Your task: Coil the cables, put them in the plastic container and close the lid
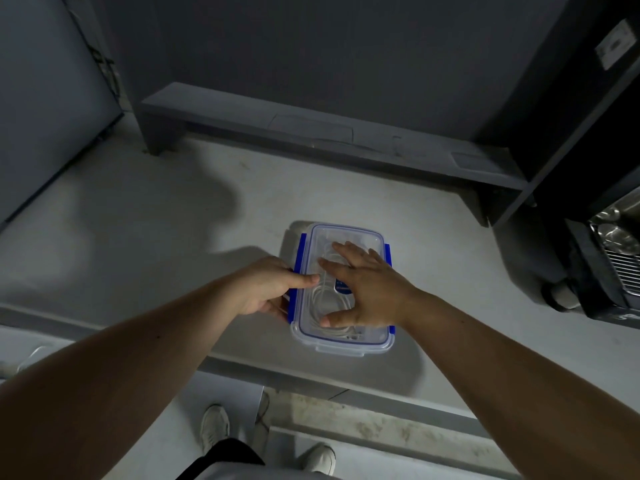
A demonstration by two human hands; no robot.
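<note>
A clear plastic container (346, 346) with blue clips stands on the grey table near its front edge, its lid (346, 233) resting on top. Coiled white cables (320, 301) show through the lid inside it. My right hand (367, 289) lies flat on the lid with the fingers spread. My left hand (268, 285) grips the container's left side at the long blue clip (302, 251), thumb on the lid's rim and fingers curled under the clip's near end.
A low grey shelf (311, 133) runs along the back of the table. A dark machine with a metal grille (613, 251) stands at the right. The table's front edge (277, 372) is just below the container; my shoes show on the floor beneath.
</note>
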